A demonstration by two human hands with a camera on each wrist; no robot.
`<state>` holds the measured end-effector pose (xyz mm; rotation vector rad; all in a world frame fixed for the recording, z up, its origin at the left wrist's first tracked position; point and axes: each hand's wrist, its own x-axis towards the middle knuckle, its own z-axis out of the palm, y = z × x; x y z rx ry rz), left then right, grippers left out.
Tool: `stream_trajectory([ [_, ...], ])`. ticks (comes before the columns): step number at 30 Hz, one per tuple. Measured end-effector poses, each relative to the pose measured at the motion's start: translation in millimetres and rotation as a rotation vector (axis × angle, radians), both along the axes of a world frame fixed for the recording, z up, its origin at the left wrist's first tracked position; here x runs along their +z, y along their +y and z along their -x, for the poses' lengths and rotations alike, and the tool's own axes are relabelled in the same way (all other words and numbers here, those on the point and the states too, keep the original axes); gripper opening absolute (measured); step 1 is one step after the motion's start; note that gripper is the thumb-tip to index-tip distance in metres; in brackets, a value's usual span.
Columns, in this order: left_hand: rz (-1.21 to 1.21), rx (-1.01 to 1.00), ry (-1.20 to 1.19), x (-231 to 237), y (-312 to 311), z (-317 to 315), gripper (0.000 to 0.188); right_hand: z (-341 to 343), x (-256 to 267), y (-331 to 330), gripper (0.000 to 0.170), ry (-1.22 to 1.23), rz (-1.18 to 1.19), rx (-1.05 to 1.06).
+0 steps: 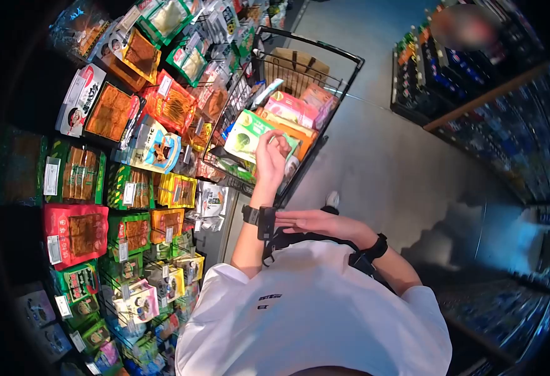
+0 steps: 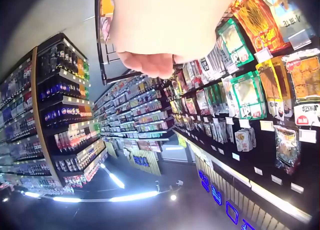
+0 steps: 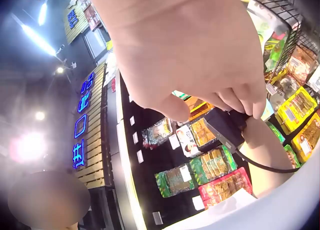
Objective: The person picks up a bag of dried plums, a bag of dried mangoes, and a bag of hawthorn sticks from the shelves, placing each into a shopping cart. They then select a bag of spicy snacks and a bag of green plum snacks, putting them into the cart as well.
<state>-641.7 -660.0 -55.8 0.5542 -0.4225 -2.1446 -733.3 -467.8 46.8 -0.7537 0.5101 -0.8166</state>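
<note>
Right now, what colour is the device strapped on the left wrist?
The device is black; best seen in the right wrist view.

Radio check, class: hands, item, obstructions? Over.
Left hand loosely curled over green-and-white rectangular package, contact unclear. Right hand, straight fingers, at black boxy wrist device. Left hand partly hides package.

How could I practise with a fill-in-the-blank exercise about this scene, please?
The black device beside the right hand is worn on the ____ wrist.
The person's shirt is mostly ____.
In the head view, the bottles stand to the ____ of the shopping cart.
The sign in the right wrist view glows ____.

Missing words: left; white; right; blue.
</note>
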Motion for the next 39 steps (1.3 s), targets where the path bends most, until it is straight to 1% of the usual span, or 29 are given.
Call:
stream_trajectory([
  [1,0.162,0.025,-0.187,-1,-6,8,0.017,13,-1,-13,0.065,0.0,-0.006,0.052],
  [2,0.3,0.057,-0.345,-3,-11,14,0.021,25,-1,-26,0.061,-0.028,-0.014,0.055],
  [5,0.116,0.087,-0.296,0,-30,30,0.02,71,-28,-69,0.05,0.3,0.271,0.214],
  [6,-0.058,0.13,-0.093,6,-34,36,0.019,82,-12,-79,0.034,0.511,0.292,0.209],
  [7,-0.181,0.119,0.12,0,-43,37,0.016,94,-20,-88,0.026,0.636,0.5,0.16],
  [9,-0.426,0.221,0.417,3,-48,50,0.013,117,-20,-110,0.027,0.715,1.087,-0.151],
  [10,-0.464,0.253,0.459,9,-47,57,0.014,130,-21,-123,0.038,0.78,1.277,-0.163],
  [12,-0.532,0.3,0.554,21,-47,70,0.014,151,-10,-139,0.047,0.715,1.336,-0.117],
  [13,-0.566,0.34,0.55,28,-50,76,0.014,159,-3,-149,0.052,0.689,1.367,-0.096],
  [14,-0.605,0.38,0.552,33,-50,82,0.014,168,-1,-157,0.063,0.672,1.402,0.013],
  [16,-0.668,0.475,0.544,46,-46,91,0.016,174,-4,-169,0.062,0.589,1.445,0.099],
  [19,-0.626,0.483,0.602,31,-38,84,0.015,174,-11,-178,0.061,0.512,1.529,0.208],
  [20,-0.601,0.527,0.573,22,-35,78,0.014,174,-12,-180,0.061,0.497,1.561,0.239],
  [21,-0.582,0.546,0.607,22,-33,74,0.015,173,-13,-180,0.06,0.485,1.591,0.271],
  [24,-0.556,0.581,0.696,18,-22,60,0.016,160,-13,-176,0.06,0.461,1.587,0.316],
  [27,-0.523,0.622,0.729,12,-12,46,0.014,148,-9,-169,0.055,0.466,1.507,0.352],
  [30,-0.28,0.675,0.558,34,8,39,0.013,141,-2,-169,0.045,0.338,1.404,0.364],
  [32,-0.003,0.773,0.157,60,17,38,0.021,150,-1,-171,0.037,0.352,1.213,0.351],
  [33,0.118,0.818,-0.117,78,24,40,0.024,158,-1,-171,0.034,0.366,1.116,0.331],
  [34,0.24,0.82,-0.36,92,28,39,0.021,167,0,-174,0.028,0.442,0.914,0.274],
  [35,0.369,0.811,-0.606,101,31,42,0.019,179,-3,-182,0.029,0.485,0.626,0.294],
  [37,0.624,0.655,-0.899,104,33,62,0.015,201,-21,-198,0.039,0.44,0.387,0.116],
  [38,0.758,0.576,-1.046,108,36,71,0.014,210,-27,-204,0.043,0.278,0.21,0.036],
  [39,0.817,0.382,-1.172,124,42,82,0.02,217,-31,-208,0.048,0.109,0.036,-0.045],
])
